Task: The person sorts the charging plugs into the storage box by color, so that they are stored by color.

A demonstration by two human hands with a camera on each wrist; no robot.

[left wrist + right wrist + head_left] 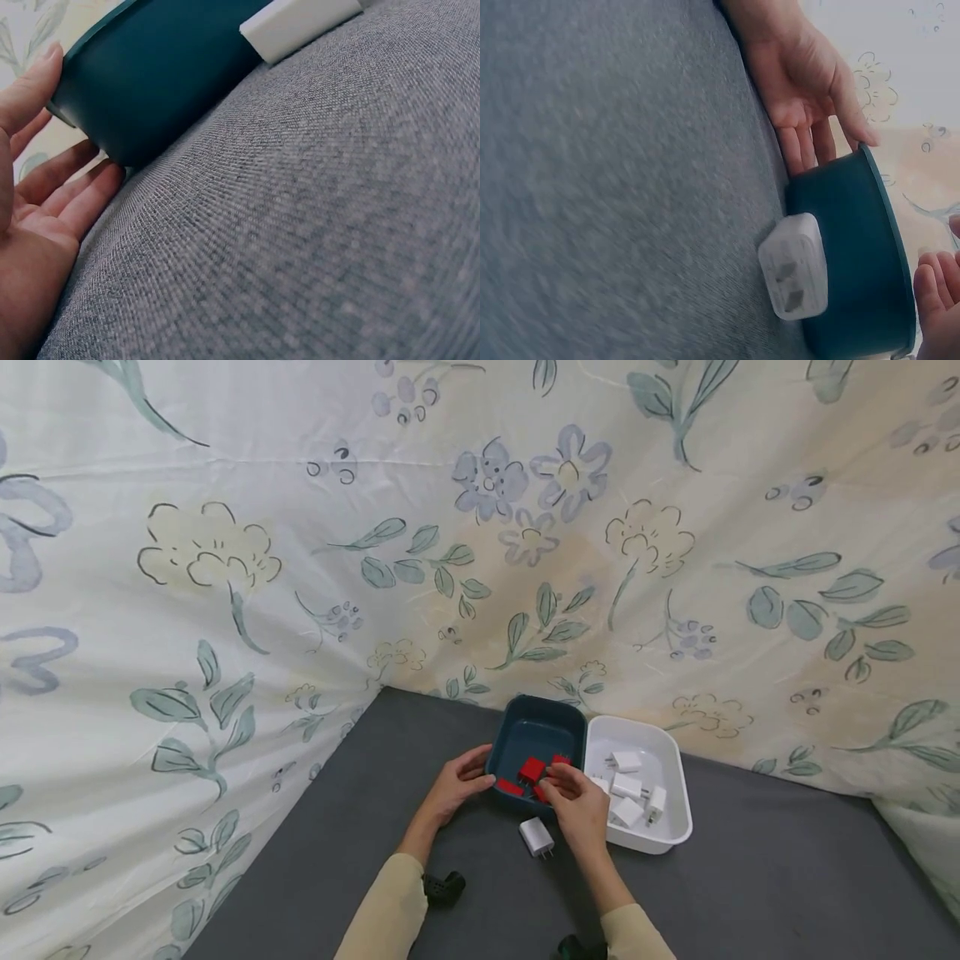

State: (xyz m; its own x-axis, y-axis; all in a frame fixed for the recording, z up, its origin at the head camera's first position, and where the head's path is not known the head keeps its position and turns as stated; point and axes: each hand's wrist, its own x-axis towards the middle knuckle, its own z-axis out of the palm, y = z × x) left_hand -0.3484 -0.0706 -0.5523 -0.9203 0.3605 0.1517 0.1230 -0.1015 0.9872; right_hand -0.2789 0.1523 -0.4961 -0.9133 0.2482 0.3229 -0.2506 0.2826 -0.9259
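Note:
My left hand (456,785) is at the left side of a dark teal bin (542,732), thumb at the rim and straight fingers against the outer wall, as the left wrist view shows. Inside lie several red charger plugs (532,769). Over the bin's front right corner hovers my right hand (579,806), fingers bent with thumb and fingertips apart among the red plugs. The right wrist view shows nothing between those fingertips. A white charger plug (536,837) lies on the table before the bin, prongs toward me; its pronged face (793,270) shows in the right wrist view.
Touching the teal bin's right side, a white bin (651,842) holds several white charger plugs (627,787). Both stand on a dark grey cloth-covered table (757,860), near its back edge. A floral curtain (480,527) hangs behind and at the left.

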